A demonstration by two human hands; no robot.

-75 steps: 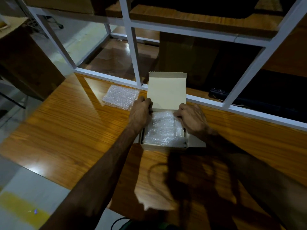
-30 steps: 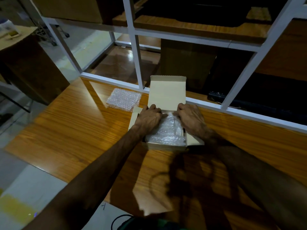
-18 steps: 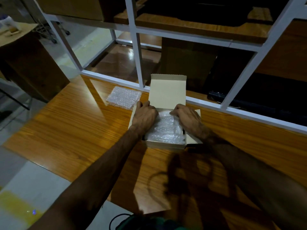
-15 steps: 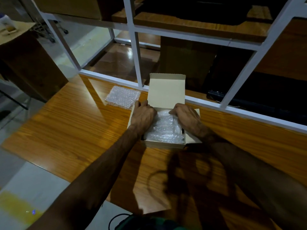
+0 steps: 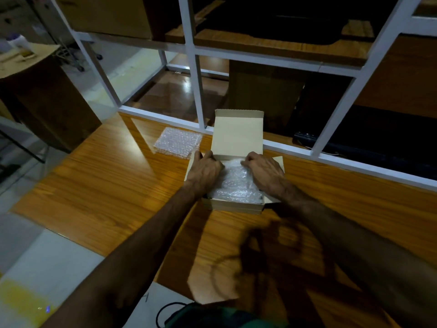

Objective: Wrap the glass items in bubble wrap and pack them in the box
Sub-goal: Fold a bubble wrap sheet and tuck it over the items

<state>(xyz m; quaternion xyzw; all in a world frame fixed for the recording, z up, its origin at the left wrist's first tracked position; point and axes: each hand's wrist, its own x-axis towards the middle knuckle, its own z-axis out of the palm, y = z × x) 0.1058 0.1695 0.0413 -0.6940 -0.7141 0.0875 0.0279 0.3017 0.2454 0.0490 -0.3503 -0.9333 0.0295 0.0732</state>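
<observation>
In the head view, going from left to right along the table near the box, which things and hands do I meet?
Spare bubble wrap → left hand → wrapped bundle in the box → right hand → right side flap.

Wooden table point(image 5: 99, 185) carries an open cardboard box point(image 5: 236, 205) and bubble-wrap sheet point(image 5: 178, 142).

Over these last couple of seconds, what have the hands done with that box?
Both hands slid in from the box's sides: the left hand and right hand now press the bubble-wrapped bundle down inside. Lid stayed upright; the spare bubble wrap lay untouched.
</observation>
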